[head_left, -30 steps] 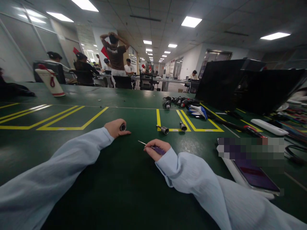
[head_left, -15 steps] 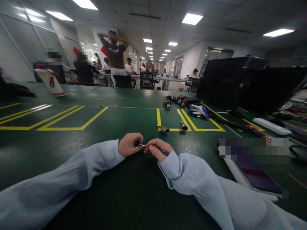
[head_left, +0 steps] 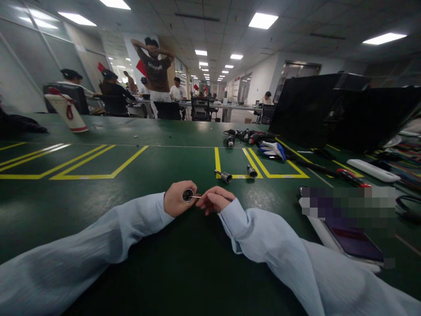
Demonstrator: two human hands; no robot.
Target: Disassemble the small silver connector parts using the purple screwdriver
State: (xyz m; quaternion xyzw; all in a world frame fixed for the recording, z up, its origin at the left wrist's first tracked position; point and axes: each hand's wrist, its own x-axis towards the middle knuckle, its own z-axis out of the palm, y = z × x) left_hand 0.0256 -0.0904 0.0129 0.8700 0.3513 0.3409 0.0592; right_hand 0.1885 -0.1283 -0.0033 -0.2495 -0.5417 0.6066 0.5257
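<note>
We look down on our two bare hands, close together over a dark green desk [head_left: 184, 250], pale blue sleeves [head_left: 141, 213] reaching to the wrists. Our left hand [head_left: 176, 199] wraps its grip around a metal cylinder [head_left: 187, 195], whose round, hollow end faces us. Our right hand [head_left: 217, 199] holds a slim tool [head_left: 196, 197] in a fingertip grip, pinched; the thin metal shaft points left to the cylinder's mouth, and we cannot tell how deep the tip sits. Just beyond our right hand, a second cylinder [head_left: 226, 177] and a third cylinder [head_left: 252, 171] lie on yellow tape [head_left: 286, 176]. Farther right are a blue and white glove [head_left: 274, 149] and, nearer us, a phone [head_left: 357, 241]. A cup [head_left: 70, 112] stands at far left.
</note>
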